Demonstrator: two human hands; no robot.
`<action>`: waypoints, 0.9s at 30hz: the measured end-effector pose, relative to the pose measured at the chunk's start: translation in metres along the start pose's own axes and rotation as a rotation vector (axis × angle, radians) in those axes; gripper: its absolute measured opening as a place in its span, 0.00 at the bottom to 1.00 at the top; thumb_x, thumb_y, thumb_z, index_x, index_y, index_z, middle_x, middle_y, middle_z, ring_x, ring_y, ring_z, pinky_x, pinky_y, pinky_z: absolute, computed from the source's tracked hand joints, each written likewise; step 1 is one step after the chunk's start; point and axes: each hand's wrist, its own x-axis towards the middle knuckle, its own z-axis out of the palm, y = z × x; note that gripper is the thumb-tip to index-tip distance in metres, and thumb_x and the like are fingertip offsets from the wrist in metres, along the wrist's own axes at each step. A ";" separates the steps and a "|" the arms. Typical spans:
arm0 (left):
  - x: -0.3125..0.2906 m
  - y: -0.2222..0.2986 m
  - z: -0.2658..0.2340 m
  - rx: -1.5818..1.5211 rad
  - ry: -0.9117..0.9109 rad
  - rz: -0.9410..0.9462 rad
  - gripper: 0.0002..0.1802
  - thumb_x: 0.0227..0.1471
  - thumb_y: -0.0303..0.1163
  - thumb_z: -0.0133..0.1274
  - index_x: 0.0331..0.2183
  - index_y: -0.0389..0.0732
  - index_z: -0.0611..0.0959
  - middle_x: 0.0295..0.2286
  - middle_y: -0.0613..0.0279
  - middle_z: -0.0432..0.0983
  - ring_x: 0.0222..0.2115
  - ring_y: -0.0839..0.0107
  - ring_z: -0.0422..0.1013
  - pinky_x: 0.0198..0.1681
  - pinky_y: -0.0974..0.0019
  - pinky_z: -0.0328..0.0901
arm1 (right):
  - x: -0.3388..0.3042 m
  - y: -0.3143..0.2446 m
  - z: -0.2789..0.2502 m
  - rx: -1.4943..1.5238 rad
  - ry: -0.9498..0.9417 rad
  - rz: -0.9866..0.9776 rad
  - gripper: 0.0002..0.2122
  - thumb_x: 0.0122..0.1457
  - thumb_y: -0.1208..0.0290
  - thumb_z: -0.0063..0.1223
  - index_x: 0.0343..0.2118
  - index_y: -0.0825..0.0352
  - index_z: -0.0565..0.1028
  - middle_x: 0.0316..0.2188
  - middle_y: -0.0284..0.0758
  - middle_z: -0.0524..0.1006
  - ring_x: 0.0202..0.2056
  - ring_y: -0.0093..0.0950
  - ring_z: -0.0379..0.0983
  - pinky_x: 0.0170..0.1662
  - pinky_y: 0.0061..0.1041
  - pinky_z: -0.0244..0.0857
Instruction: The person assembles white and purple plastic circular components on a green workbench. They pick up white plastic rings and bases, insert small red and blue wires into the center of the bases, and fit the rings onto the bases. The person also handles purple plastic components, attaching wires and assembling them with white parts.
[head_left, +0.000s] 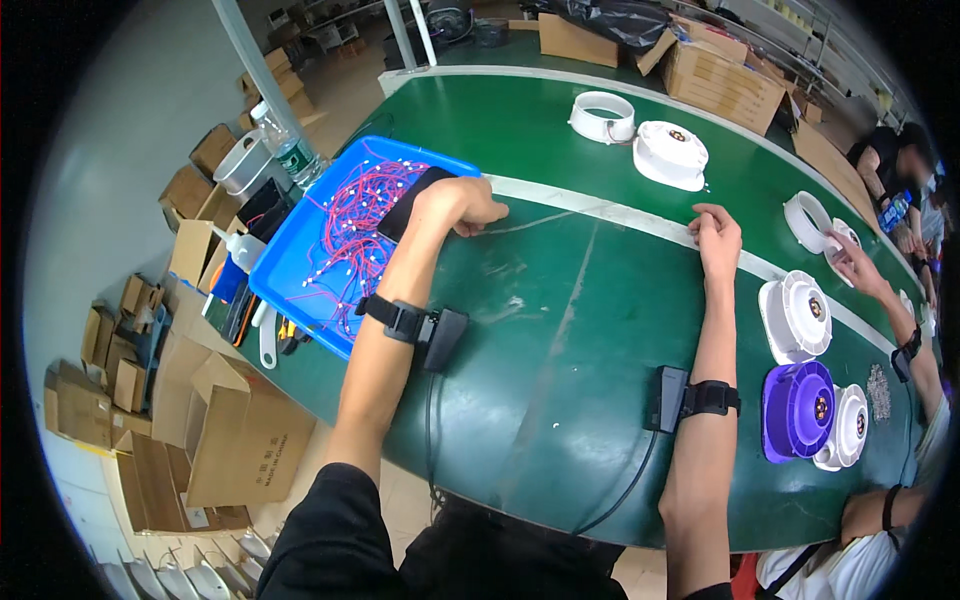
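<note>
My left hand (462, 204) is over the table beside the right rim of a blue tray (455, 160); its fingers are curled in, and what they hold, if anything, is hidden. A tangle of pink and purple wires (350, 235) with small white connectors fills the tray. Partly behind my left forearm, a flat black object (402, 216) lies on the wires. My right hand (717, 238) hovers near the white stripe, fingers loosely bent and apart from the thumb, with nothing visible in it. A white round housing (797, 316) and a purple housing (798, 410) stand right of my right forearm.
A white ring (602, 118) and another white housing (670, 157) stand on the table's far side. At right, a co-worker's hand (856, 262) reaches near a second white ring (806, 222). Small metal parts (879, 392) lie near the purple housing. A bottle (285, 143) stands behind the tray.
</note>
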 end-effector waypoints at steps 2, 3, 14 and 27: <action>0.002 -0.004 -0.003 0.012 -0.024 0.018 0.22 0.50 0.44 0.49 0.22 0.33 0.83 0.22 0.52 0.80 0.23 0.61 0.77 0.29 0.60 0.70 | 0.001 0.001 0.002 -0.005 -0.001 -0.014 0.14 0.57 0.70 0.45 0.40 0.67 0.81 0.25 0.34 0.81 0.27 0.22 0.75 0.34 0.23 0.66; -0.003 0.004 -0.004 0.033 -0.005 0.038 0.22 0.49 0.44 0.50 0.22 0.33 0.83 0.22 0.52 0.80 0.23 0.61 0.77 0.29 0.60 0.70 | 0.001 0.005 0.001 -0.011 0.001 -0.017 0.14 0.57 0.70 0.45 0.40 0.67 0.81 0.24 0.34 0.81 0.27 0.22 0.75 0.35 0.23 0.66; 0.013 0.011 0.015 0.096 -0.098 -0.068 0.23 0.52 0.45 0.50 0.25 0.32 0.84 0.23 0.52 0.81 0.23 0.61 0.77 0.29 0.60 0.71 | 0.000 0.005 -0.003 0.097 -0.057 -0.041 0.12 0.60 0.73 0.44 0.40 0.70 0.80 0.22 0.31 0.77 0.24 0.18 0.69 0.29 0.19 0.63; 0.027 0.000 0.012 0.083 -0.105 -0.082 0.20 0.48 0.42 0.51 0.24 0.33 0.84 0.24 0.53 0.81 0.24 0.60 0.77 0.29 0.59 0.71 | -0.002 0.003 -0.004 0.066 -0.062 -0.051 0.12 0.62 0.73 0.44 0.41 0.70 0.79 0.23 0.31 0.77 0.24 0.17 0.68 0.29 0.19 0.62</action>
